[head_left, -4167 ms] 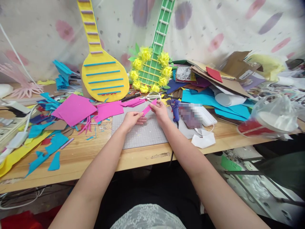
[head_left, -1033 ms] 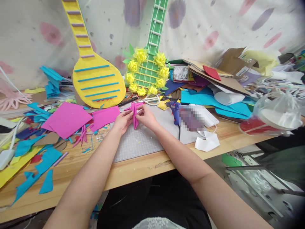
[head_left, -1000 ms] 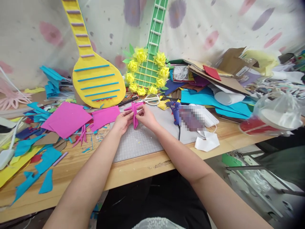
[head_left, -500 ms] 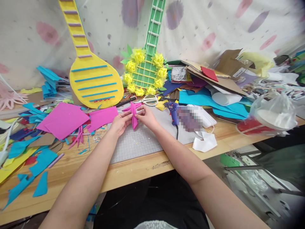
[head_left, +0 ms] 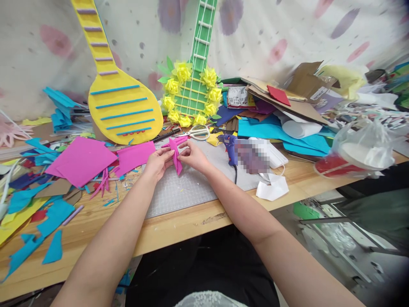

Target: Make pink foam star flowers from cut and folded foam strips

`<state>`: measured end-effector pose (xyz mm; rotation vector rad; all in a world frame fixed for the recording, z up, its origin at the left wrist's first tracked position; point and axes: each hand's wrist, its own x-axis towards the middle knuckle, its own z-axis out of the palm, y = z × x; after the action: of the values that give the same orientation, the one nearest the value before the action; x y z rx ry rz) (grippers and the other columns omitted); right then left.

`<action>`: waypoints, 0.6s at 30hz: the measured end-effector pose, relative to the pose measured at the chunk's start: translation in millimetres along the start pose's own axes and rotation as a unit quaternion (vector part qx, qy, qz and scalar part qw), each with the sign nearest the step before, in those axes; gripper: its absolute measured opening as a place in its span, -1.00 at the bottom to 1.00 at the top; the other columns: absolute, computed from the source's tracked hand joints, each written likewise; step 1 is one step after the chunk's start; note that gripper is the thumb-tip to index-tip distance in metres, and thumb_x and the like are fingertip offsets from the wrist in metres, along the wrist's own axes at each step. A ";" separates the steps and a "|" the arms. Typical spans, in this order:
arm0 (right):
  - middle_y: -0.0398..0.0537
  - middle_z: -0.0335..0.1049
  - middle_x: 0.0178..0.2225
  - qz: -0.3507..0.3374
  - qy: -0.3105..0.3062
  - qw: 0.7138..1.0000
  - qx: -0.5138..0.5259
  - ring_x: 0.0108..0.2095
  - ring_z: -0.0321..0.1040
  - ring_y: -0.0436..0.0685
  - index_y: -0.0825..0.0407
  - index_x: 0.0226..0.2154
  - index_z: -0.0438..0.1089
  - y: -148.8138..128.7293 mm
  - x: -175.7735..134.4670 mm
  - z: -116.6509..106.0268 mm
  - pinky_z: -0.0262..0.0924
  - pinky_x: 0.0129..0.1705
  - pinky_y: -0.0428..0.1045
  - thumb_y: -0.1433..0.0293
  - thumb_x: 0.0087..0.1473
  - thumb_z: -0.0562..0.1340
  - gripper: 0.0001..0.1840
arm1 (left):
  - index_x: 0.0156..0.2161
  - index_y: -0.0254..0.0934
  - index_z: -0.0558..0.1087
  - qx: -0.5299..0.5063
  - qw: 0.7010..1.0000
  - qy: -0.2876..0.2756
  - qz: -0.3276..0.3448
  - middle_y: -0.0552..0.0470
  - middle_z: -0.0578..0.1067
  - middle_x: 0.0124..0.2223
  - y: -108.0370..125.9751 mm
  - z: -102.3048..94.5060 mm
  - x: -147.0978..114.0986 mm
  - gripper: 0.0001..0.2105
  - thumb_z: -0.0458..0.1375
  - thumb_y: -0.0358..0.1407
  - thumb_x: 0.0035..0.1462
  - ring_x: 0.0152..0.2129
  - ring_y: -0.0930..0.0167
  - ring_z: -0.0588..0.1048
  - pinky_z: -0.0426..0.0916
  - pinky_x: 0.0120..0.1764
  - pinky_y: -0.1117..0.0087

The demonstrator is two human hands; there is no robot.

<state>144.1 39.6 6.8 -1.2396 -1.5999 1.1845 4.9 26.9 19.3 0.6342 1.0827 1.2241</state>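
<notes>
A folded strip of magenta paper (head_left: 175, 154) stands upright above the grey cutting mat (head_left: 179, 200). My left hand (head_left: 159, 163) pinches it from the left between thumb and fingers. On the other side, my right hand (head_left: 194, 156) has thumb and forefinger closed at the paper's right edge. Thin magenta pieces lie just behind the fingers. White-handled scissors (head_left: 200, 132) rest beyond my hands, and a blue glue gun (head_left: 229, 149) lies to their right.
A yellow paper guitar (head_left: 126, 108) and a green one with yellow flowers (head_left: 194, 96) lean at the back. Magenta sheets (head_left: 83, 161) and blue scraps lie left. Cardboard and paper (head_left: 284, 128) pile up right, near a plastic-covered red cup (head_left: 343, 160) and a white mask (head_left: 272, 187).
The magenta paper has tilted and turned slightly in my fingers, and my right thumb and forefinger have shifted along its edge. The whole view has drifted a little.
</notes>
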 end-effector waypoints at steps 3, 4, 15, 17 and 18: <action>-0.27 0.39 -0.53 0.003 0.017 1.000 0.007 -0.48 0.36 -0.04 -0.01 -0.29 0.17 1.4 0.2 0.9 0.24 -0.37 -0.09 0.48 -0.14 0.25 -0.68 | -0.35 -0.42 0.47 0.002 1.000 -0.002 0.004 0.00 0.54 -0.46 -0.2 -0.6 -0.3 -0.86 0.24 -0.57 -0.10 -0.55 0.48 0.52 0.47 -0.38 0.43; -0.28 0.39 -0.53 0.002 0.020 1.000 0.010 -0.47 0.36 -0.04 -0.01 -0.29 0.17 1.9 0.4 1.2 0.25 -0.36 -0.08 0.48 -0.14 0.25 -0.68 | -0.36 -0.42 0.47 0.002 1.000 -0.003 0.005 0.00 0.54 -0.46 -0.5 -0.6 -0.5 -0.86 0.24 -0.57 -0.10 -0.54 0.47 0.52 0.47 -0.37 0.43; -0.25 0.34 -0.50 0.007 0.043 0.998 0.045 -0.49 0.29 -0.07 0.02 -0.33 0.23 -6.8 0.8 -5.3 0.20 -0.43 -0.13 0.43 -0.13 0.26 -0.75 | -0.37 -0.38 0.45 0.033 0.999 0.018 0.022 0.04 0.52 -0.45 0.5 1.5 -1.7 -0.86 0.24 -0.55 -0.13 -0.55 0.51 0.50 0.42 -0.41 0.48; -0.24 0.31 -0.50 0.005 0.043 0.996 0.075 -0.51 0.25 -0.09 0.03 -0.34 0.26 -12.4 -0.5 -9.2 0.16 -0.48 -0.14 0.37 -0.06 0.24 -0.82 | -0.37 -0.37 0.43 0.051 0.998 0.017 0.024 0.05 0.51 -0.47 0.4 1.8 -2.3 -0.86 0.21 -0.56 -0.10 -0.57 0.50 0.50 0.40 -0.45 0.50; -0.24 0.29 -0.52 0.008 0.037 0.996 0.084 -0.55 0.21 -0.10 0.04 -0.35 0.28 -14.4 -1.1 -10.7 0.12 -0.52 -0.15 0.32 -0.04 0.24 -0.82 | -0.36 -0.36 0.42 0.064 0.998 0.011 0.021 0.06 0.50 -0.47 -0.1 2.1 -2.9 -0.85 0.20 -0.56 -0.10 -0.57 0.48 0.51 0.40 -0.47 0.50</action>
<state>150.8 39.4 23.4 -1.1750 -1.4088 1.2427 7.0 24.5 21.0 0.7454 1.1773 1.2069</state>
